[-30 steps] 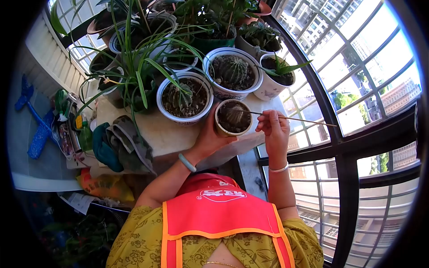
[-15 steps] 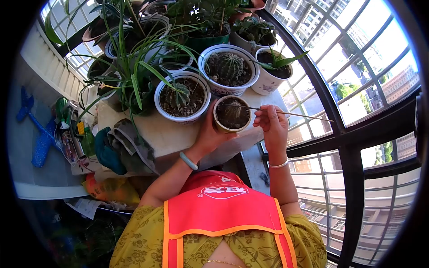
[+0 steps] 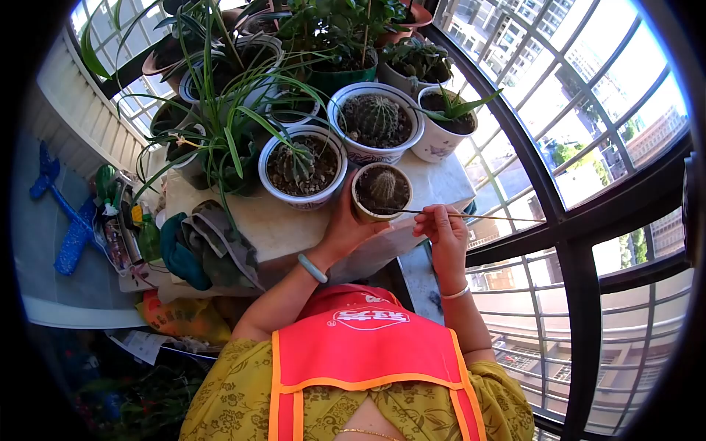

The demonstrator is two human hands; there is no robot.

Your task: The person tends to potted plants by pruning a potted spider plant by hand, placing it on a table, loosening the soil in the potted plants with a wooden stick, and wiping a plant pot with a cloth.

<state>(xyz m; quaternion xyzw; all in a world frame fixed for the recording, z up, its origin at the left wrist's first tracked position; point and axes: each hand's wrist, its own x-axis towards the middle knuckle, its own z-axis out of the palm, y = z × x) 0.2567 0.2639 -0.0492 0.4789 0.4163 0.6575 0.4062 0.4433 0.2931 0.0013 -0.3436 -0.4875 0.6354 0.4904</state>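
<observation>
The person's right hand (image 3: 447,239) holds a thin stick (image 3: 500,218) in a narrow fingertip grip, its long axis running sideways, left end at the near side of the small pot (image 3: 375,217). That pot lies just left of this grip, its wall clasped by the left hand (image 3: 349,231).

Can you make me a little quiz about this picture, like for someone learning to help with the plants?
1. Fill in the blank: The fingers of the right hand pinch a thin ____.

2. Choose one: What does the left hand hold?
A) a green bottle
B) a small pot with a cactus
C) a long leaf

3. True or false: The apron is blue.

Key: 1. stick; 2. B; 3. false, it is red with orange edges.
</observation>
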